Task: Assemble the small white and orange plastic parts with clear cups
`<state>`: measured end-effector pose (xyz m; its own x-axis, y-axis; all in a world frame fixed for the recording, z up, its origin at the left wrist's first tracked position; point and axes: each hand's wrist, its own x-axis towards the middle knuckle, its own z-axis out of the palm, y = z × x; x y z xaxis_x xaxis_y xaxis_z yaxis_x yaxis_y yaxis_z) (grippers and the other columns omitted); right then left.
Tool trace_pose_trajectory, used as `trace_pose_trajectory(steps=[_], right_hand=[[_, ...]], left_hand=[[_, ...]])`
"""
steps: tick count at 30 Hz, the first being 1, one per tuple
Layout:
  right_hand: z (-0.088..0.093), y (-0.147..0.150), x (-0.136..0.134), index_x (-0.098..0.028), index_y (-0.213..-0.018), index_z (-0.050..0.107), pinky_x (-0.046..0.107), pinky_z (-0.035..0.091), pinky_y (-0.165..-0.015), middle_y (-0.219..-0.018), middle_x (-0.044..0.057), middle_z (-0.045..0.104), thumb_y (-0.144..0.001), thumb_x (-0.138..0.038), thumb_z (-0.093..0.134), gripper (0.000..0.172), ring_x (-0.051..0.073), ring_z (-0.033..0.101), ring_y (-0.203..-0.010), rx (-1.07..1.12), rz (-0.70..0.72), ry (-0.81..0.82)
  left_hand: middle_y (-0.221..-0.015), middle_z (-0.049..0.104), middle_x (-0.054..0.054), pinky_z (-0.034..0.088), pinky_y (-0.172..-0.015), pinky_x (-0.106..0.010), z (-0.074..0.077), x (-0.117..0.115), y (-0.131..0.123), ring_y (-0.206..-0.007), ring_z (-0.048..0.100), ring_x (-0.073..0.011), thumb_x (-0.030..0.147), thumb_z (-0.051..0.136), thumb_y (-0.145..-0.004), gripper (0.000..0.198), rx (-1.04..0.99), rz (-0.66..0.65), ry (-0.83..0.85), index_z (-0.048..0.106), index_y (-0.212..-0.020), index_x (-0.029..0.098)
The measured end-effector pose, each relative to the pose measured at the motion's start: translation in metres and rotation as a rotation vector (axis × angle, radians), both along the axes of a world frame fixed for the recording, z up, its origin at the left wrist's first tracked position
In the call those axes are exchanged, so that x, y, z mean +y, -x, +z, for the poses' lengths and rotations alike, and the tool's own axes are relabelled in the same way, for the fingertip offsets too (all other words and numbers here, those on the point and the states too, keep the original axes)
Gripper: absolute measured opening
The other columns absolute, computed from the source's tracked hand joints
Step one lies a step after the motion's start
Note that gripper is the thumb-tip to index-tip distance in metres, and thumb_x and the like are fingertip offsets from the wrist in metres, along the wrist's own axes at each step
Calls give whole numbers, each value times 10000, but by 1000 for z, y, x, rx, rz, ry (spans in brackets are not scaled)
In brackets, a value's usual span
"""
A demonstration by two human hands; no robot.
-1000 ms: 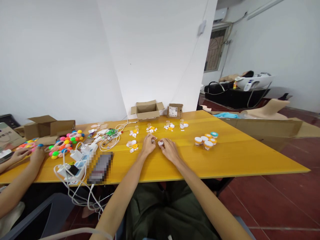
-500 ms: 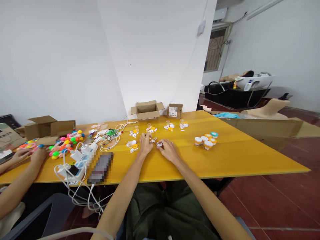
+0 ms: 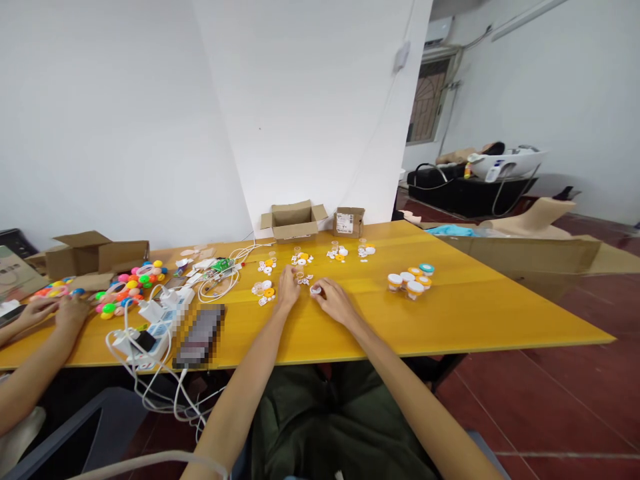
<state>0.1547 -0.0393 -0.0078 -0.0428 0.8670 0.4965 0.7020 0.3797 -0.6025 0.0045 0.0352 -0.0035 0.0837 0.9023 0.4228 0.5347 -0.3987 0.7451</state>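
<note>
My left hand (image 3: 289,289) rests on the wooden table with its fingers curled at a small clear plastic cup (image 3: 300,272). Its thumb and fingertips lie against the cup's side. In my right hand (image 3: 334,300) a round white lid (image 3: 315,290) is pinched between thumb and fingers, just above the tabletop. Small white cut-out pieces (image 3: 307,279) lie between the two hands. To the left of my left hand is a cluster of clear cups, white discs and an orange ring (image 3: 269,293). Several capped cups (image 3: 415,289) with white, orange and teal lids stand together on the right.
More loose part clusters (image 3: 341,253) lie farther back, before two cardboard boxes (image 3: 295,232). On the left are a phone (image 3: 201,337), a power strip (image 3: 167,327) with tangled white cables, and colourful balls (image 3: 133,285). Another person's hands (image 3: 71,313) work at the far left.
My left hand has shifted slightly left, and the clear cup beside its fingers shows more. My right hand has moved a little left with the white lid.
</note>
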Motion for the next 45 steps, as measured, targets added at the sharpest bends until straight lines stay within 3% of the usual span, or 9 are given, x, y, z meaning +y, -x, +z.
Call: trace_pose_trajectory(steps=[9,16,25,32,45], right_hand=[[0,1,-1,-239,-828,641,288,479,-791,-878,16,682,-810,-125,587,127,189,636,-856,20,24,-3],[-1,1,1,-238,-826,637,295,487,-799,-881,18,698,-816,-148,561,119,192,644,-864,89,25,-14],[-3,-1,4,-241,-862,637,307,499,-810,-899,19,712,-804,-173,556,121,194,655,-860,132,18,8],[-7,-3,7,-240,-896,630,323,511,-818,-953,37,721,-787,-163,546,157,199,661,-881,163,7,1],[-7,-3,9,-244,-880,605,340,526,-803,-938,35,725,-801,-212,554,100,205,675,-862,251,17,28]], left_hand=[[-998,641,-31,480,-902,-342,0,-1,0,-996,625,-191,-27,521,-725,305,50,-10,-41,517,-895,226],[-1017,636,-36,469,-939,-352,13,-12,-6,-1025,608,-201,76,537,-816,192,34,9,-148,548,-923,234],[-929,694,-25,500,-826,-308,27,-28,-12,-870,646,-181,111,473,-863,189,77,-180,-54,597,-938,233],[-902,719,-26,505,-804,-316,24,-31,-11,-838,649,-200,153,527,-835,170,281,-246,-54,658,-894,244],[-880,707,-20,500,-797,-305,18,-26,-10,-807,629,-188,156,530,-848,171,275,-259,-101,673,-890,240]])
